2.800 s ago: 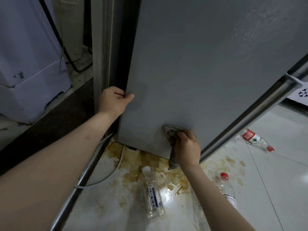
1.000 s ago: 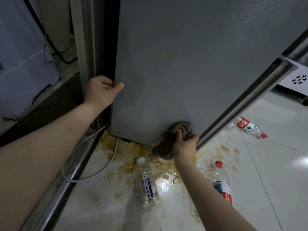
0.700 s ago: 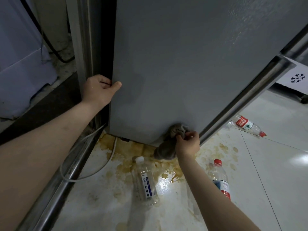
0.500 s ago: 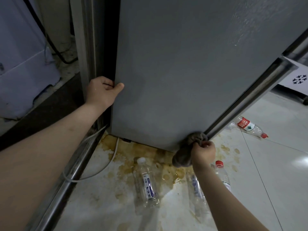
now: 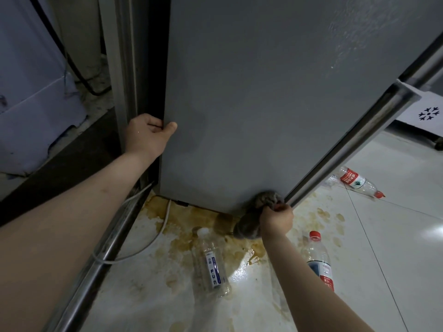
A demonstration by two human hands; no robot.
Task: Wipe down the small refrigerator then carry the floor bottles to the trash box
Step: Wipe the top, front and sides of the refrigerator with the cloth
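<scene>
The grey side panel of the small refrigerator (image 5: pixel 263 97) fills the upper middle of the view. My left hand (image 5: pixel 147 137) grips its rear left edge. My right hand (image 5: pixel 276 218) is closed on a grey rag (image 5: pixel 266 200), pressed against the panel's bottom right corner beside the metal door handle (image 5: pixel 347 144). Three plastic bottles lie on the floor: a clear one with a white cap (image 5: pixel 211 262) in front of the fridge, a red-capped one (image 5: pixel 320 259) right of my right forearm, and another red-labelled one (image 5: pixel 359 184) further right.
Brown liquid stains (image 5: pixel 191 219) spread over the white tile floor under the fridge. A white cable (image 5: pixel 134 250) loops along a metal rail (image 5: pixel 96 271) on the left. A pale blue appliance (image 5: pixel 31 92) stands at far left. A snowflake-marked white panel (image 5: pixel 429 115) sits at right.
My right hand has dragged the rag rightward along the panel's bottom edge to the corner by the handle. My left hand has kept its grip on the rear edge.
</scene>
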